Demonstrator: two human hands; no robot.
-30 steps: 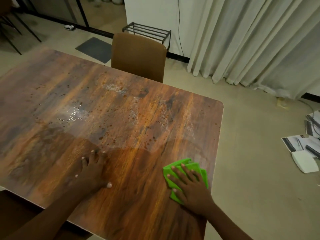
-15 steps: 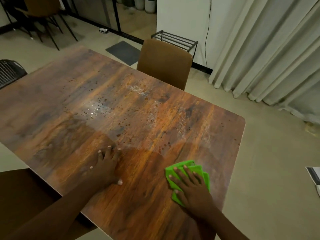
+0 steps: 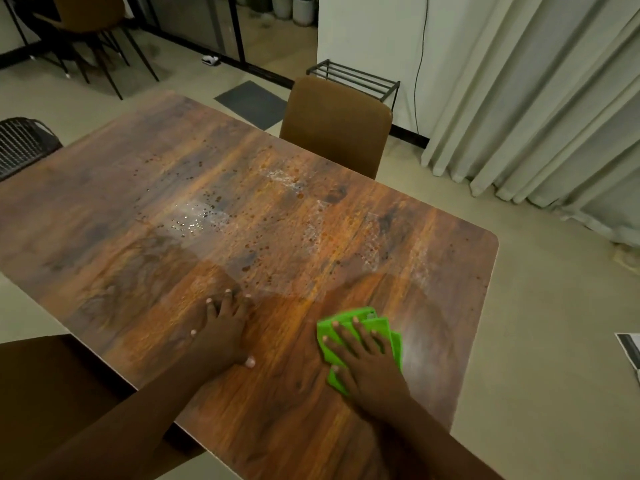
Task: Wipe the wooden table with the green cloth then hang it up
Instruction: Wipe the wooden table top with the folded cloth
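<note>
1. One bench point(image 3: 242, 220), wood-grained, fills the middle of the frame. Its left end runs out of the frame.
2. One green cloth point(image 3: 349, 315) lies folded on the bench at lower centre-right, near the bench's right edge.
3. Two bare hands are in view. The right grip point(image 3: 372, 362) is released, its fingers spread flat and pressing down on the cloth. The left grip point(image 3: 221, 336) is also released and lies palm-down on bare wood, just left of the cloth and apart from it.
4. Many small droplets point(image 3: 194, 220) and pale smears dot the wood above the hands.
5. Two brown chairs show: one point(image 3: 334, 128) at the bench's far edge, one point(image 3: 86, 12) at upper left.
6. One metal rack point(image 3: 356, 77) stands behind the nearer chair, and a pale curtain point(image 3: 536, 98) fills the upper right.
7. Much of the cloth is hidden under the right palm.
8. A dark mesh object point(image 3: 24, 143) at the left edge and a paper sheet point(image 3: 630, 348) at the right edge are cut off.
</note>
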